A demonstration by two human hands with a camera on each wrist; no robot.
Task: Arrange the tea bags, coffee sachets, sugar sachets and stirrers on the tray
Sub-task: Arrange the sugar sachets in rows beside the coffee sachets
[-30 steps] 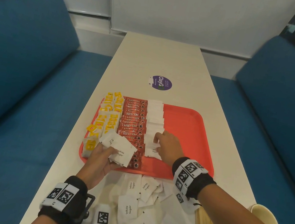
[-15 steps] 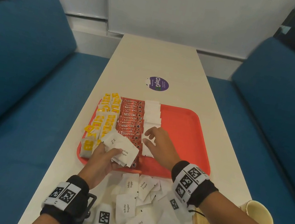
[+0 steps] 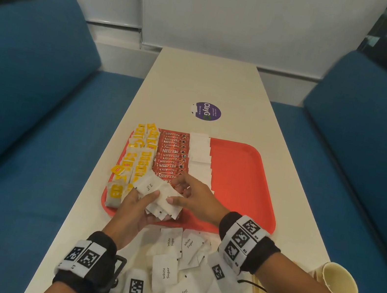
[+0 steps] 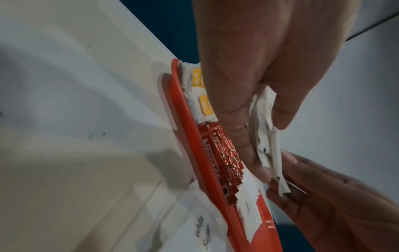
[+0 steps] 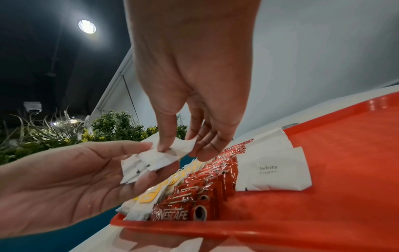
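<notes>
Sugar sachets [image 3: 161,198] are fanning out between the left hand's [image 3: 133,210] curled fingers. Right hand [image 3: 193,199] fingers are pinching the top sachet's [image 5: 176,149] edge, just above the tray [image 3: 244,189].

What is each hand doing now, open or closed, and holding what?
Left hand: closed, holding a bundle of white sugar sachets.
Right hand: closed, pinching one sachet at the top of that bundle.
</notes>
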